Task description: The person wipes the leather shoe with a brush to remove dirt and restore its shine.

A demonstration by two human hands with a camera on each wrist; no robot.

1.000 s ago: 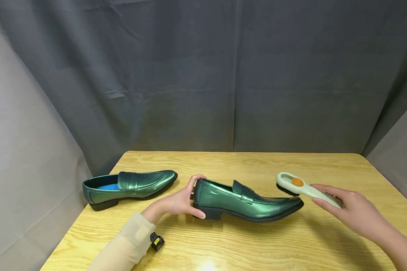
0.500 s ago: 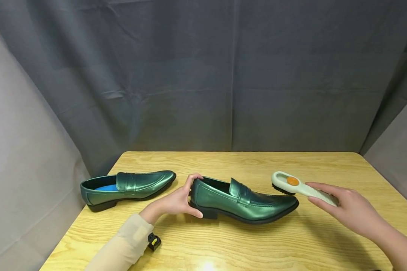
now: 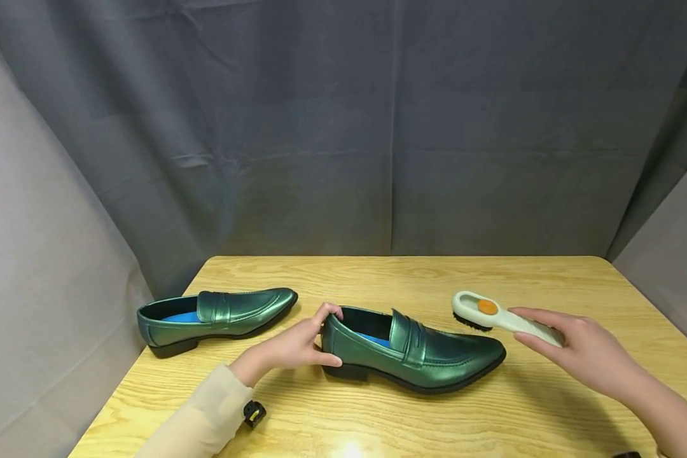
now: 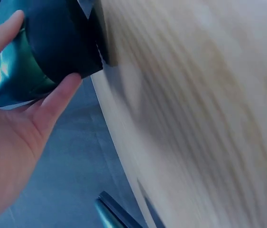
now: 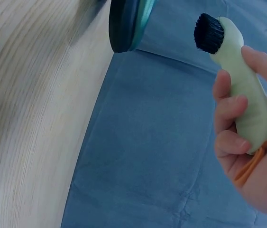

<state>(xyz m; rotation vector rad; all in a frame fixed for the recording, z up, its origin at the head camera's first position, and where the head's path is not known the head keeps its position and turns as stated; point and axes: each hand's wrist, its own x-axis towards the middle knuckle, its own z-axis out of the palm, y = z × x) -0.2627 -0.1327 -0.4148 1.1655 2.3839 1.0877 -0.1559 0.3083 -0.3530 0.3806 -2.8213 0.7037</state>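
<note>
My left hand [image 3: 294, 346] grips the heel end of a shiny green loafer [image 3: 423, 359], fingers over the back rim and thumb low near the heel. Its toe points right, and a blue insole shows inside. Whether its sole touches the table is hard to tell. In the left wrist view, the thumb [image 4: 59, 97] presses the heel area. My right hand [image 3: 586, 350] holds a pale green shoe brush [image 3: 529, 326] with an orange button, above the table beyond the toe. The brush's dark bristles [image 5: 209, 33] are apart from the shoe. Curled fingers wrap its handle in the right wrist view.
A second green loafer [image 3: 243, 313] stands at the table's left edge, toe to the right. The wooden table [image 3: 320, 420] ends at a dark grey curtain [image 3: 298, 127]. A small black object [image 3: 254, 413] sits beside my left sleeve.
The gripped loafer has rolled more upright and come down slightly, so its opening and blue insole show. My right hand and the brush have shifted a little left.
</note>
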